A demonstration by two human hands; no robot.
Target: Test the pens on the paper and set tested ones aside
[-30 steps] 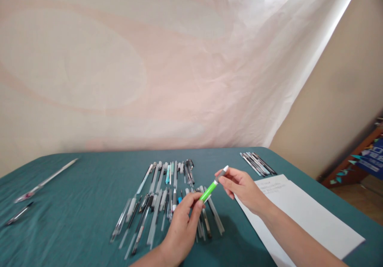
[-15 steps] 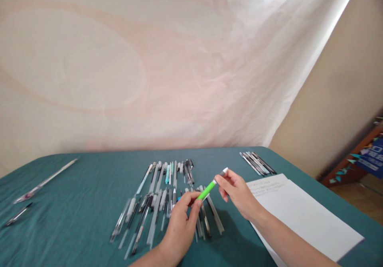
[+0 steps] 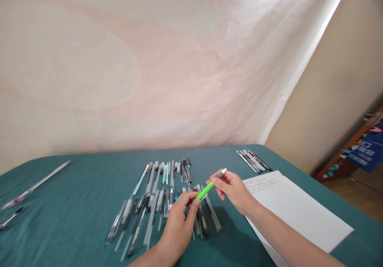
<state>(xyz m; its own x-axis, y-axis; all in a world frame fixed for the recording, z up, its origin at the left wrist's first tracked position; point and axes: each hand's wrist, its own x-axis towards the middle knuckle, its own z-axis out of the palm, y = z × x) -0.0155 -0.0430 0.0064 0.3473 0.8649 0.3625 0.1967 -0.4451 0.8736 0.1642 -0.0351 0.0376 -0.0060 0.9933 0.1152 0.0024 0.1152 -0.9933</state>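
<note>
Head: green pen (image 3: 204,191) partly hidden

Top-right glare; soft shadow; slight blur

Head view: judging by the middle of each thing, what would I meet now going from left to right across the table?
Long pale rod, far row of pens, left hand, green pen, right hand, small group of pens, white paper.

This is probably a home room: cloth-covered table (image 3: 74,211), hanging sheet (image 3: 167,79), brown floor (image 3: 356,199).
</note>
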